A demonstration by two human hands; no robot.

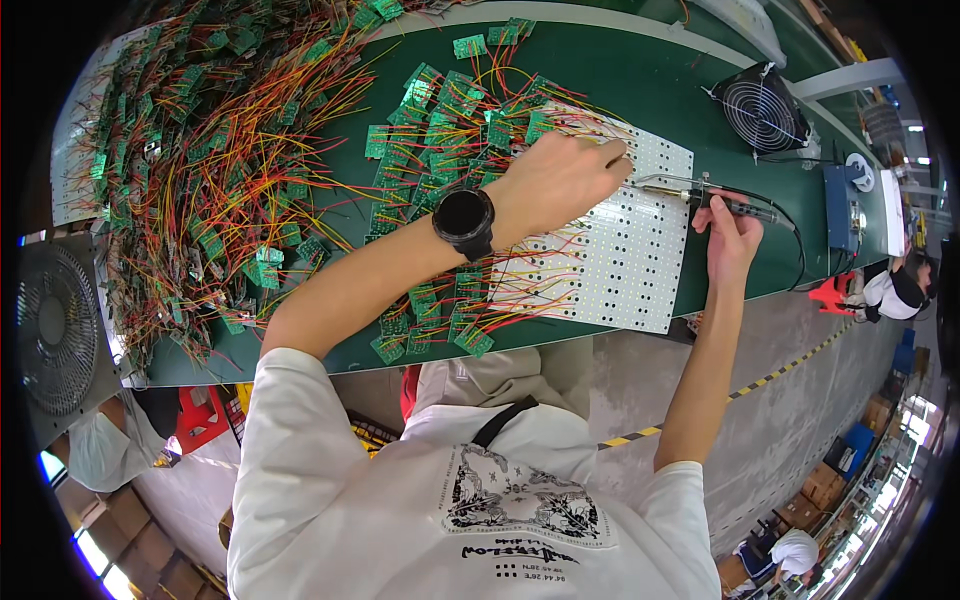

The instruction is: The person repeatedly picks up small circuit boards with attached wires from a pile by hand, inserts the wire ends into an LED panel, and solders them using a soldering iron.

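My right hand [732, 236] grips a soldering iron [752, 208] with a dark handle and a cable. Its metal tip points left, over a white LED panel [650, 285] dotted with rows of small spots. Above that panel my left hand [570, 178] is closed, thumb and fingers drawn together near the iron's tip. What lies between those fingertips is hidden. Red and yellow wires [540, 280] run from the panel to small green circuit boards [425, 300], lined up along its left side and beyond its far end.
A large heap of wired circuit boards [210, 130] covers the left of the green table [610, 50]. At the back right stand a black fan [758, 108] and a blue box [842, 205] beside a solder reel [859, 172]. Another fan [60, 325] stands far left. Other people are in the background.
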